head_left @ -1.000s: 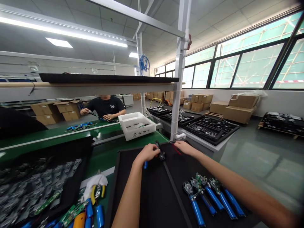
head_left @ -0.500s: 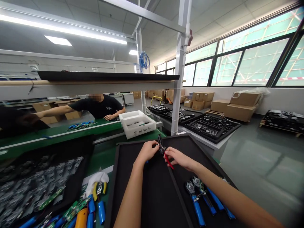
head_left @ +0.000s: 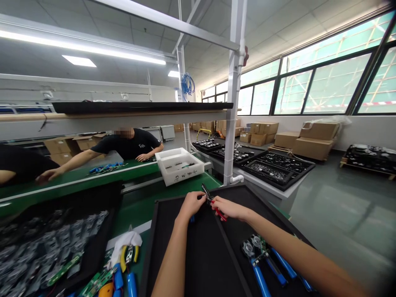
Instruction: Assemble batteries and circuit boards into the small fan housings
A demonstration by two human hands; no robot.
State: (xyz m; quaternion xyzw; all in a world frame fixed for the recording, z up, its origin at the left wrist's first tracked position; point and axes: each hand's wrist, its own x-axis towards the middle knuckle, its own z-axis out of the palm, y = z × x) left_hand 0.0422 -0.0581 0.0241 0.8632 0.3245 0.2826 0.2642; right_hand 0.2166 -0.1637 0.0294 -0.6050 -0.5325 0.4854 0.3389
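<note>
Both my hands meet over the far end of a black tray [head_left: 198, 264]. My left hand [head_left: 192, 203] is closed on a small assembly with a blue cylinder and a dark part [head_left: 205, 192] sticking up from it. My right hand [head_left: 227, 207] pinches a red wire [head_left: 220, 214] that runs from that assembly. Several finished assemblies with blue cylinders and green boards [head_left: 262, 258] lie on the tray by my right forearm.
A white bin [head_left: 179, 165] stands beyond the tray on the green belt [head_left: 77, 179]. Across it a person in black [head_left: 123, 144] reaches left. Left of me are a tray of parts [head_left: 46, 243], yellow pliers [head_left: 128, 253] and loose blue cells. A white post [head_left: 233, 103] rises ahead.
My right hand came in from the tray's far edge to join the left hand and took the red wire. The person across stretched an arm out to the left.
</note>
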